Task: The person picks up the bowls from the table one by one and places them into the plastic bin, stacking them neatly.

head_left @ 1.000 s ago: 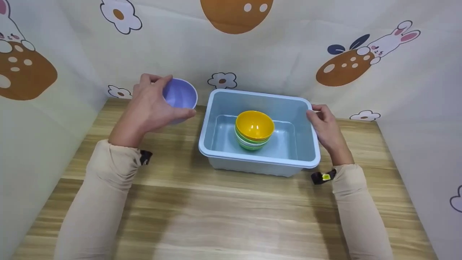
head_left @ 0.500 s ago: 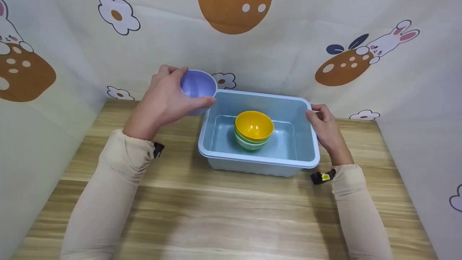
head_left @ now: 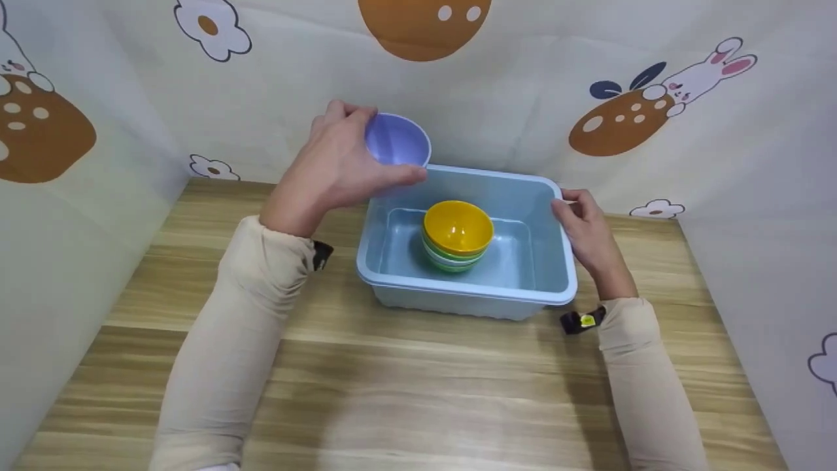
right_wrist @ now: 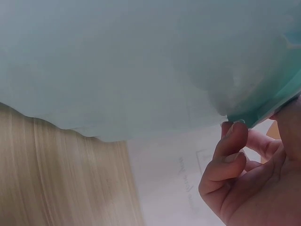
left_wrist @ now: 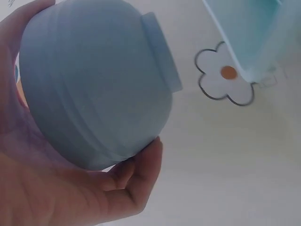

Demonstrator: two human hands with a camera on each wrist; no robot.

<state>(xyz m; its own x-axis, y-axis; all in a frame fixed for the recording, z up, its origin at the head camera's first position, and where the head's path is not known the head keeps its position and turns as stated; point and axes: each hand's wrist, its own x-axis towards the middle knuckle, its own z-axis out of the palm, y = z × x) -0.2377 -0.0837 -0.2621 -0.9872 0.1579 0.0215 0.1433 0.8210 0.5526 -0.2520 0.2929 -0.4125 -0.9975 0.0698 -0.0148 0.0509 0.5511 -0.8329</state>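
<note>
My left hand (head_left: 346,160) grips a purple bowl (head_left: 397,140) by its rim, thumb at the near side and fingers at the far side. The bowl is raised over the back left corner of a light blue plastic bin (head_left: 467,292), its mouth tilted toward the head camera. In the left wrist view the bowl's outside (left_wrist: 99,84) and foot ring show. Inside the bin stands a stack of nested bowls, a yellow bowl (head_left: 459,227) on top with green and white ones below. My right hand (head_left: 588,229) pinches the bin's right rim, fingers curled under it in the right wrist view.
The bin sits on a wood-grain table (head_left: 418,379) near the back. A cloth wall (head_left: 497,98) printed with rabbits and flowers rises right behind it, with similar walls on both sides.
My left hand has carried the purple bowl rightward and a little up, from left of the bin to over its back left corner. The right hand and the bin stay in place.
</note>
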